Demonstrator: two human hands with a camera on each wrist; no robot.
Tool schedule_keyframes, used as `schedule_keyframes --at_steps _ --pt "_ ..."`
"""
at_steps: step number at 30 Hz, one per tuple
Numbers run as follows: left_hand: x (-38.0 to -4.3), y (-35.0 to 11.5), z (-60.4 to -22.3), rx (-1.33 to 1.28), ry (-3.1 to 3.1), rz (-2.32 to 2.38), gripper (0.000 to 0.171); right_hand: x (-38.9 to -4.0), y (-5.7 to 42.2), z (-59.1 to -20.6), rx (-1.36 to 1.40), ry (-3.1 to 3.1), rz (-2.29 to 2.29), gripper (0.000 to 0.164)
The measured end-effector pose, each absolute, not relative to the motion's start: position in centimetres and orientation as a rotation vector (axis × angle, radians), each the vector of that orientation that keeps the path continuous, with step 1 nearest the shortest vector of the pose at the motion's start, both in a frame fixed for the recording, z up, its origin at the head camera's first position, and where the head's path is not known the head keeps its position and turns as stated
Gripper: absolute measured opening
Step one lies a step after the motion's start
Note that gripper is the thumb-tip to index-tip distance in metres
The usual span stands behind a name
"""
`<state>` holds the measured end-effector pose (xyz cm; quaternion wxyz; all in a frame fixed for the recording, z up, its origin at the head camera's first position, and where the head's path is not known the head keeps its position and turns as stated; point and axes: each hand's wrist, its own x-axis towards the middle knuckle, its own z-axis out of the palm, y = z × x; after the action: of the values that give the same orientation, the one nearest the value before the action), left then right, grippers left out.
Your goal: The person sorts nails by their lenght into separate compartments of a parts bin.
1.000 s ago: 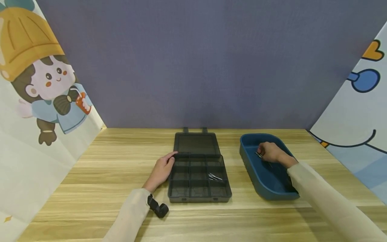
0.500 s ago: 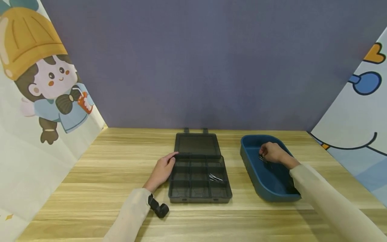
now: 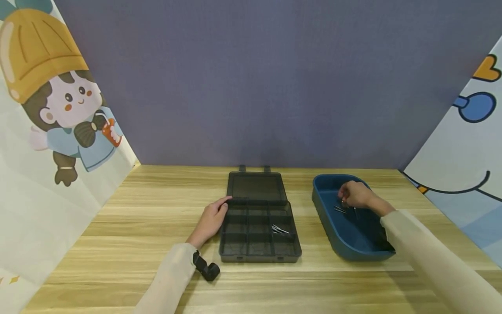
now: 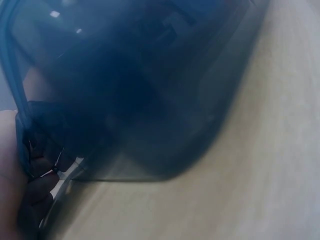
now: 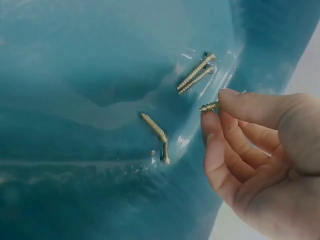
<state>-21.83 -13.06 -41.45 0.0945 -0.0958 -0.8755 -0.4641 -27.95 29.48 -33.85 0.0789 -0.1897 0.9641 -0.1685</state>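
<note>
The right hand is inside the blue bin; its grip pinches one screw between thumb and fingers, with the pointed end exposed. Two loose screws lie side by side on the bin floor, near the fingertips. The left hand rests against the left side of the compartment box, its grip relaxed, index finger extended. Slim metallic pieces occupy the middle row's right compartment. Box and bin stand apart on the tabletop.
</note>
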Motion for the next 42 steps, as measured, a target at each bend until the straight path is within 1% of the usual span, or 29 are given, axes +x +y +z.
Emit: schedule_keyframes --at_steps 6,11,14,22,31,38,42 --pt "-21.7 -13.1 -41.4 -0.282 -2.602 -1.378 0.037 -27.8 29.6 -33.5 -0.577 2.884 -0.519 0.009" --pt "-21.7 -13.1 -41.4 -0.292 -2.585 -1.383 0.037 -27.7 29.3 -32.8 -0.603 2.870 -0.614 0.011" --pt "-21.8 -13.0 -41.4 -0.296 -2.573 -1.388 0.036 -27.4 28.8 -32.2 -0.628 2.884 -0.628 0.013" --pt "-21.8 -13.0 -41.4 -0.294 -2.578 -1.382 0.036 -26.6 27.0 -30.9 -0.626 2.892 -0.602 0.010" --pt "-21.7 -13.0 -41.2 -0.284 -2.586 -1.375 0.036 -25.6 25.2 -29.9 -0.774 2.868 -0.568 0.009" --pt "-21.8 -13.0 -41.3 -0.294 -2.576 -1.376 0.036 -24.8 23.7 -29.3 -0.764 2.794 -0.581 0.004" --pt "-21.9 -13.0 -41.4 -0.298 -2.573 -1.383 0.036 -24.3 23.0 -29.1 -0.787 2.766 -0.578 0.006"
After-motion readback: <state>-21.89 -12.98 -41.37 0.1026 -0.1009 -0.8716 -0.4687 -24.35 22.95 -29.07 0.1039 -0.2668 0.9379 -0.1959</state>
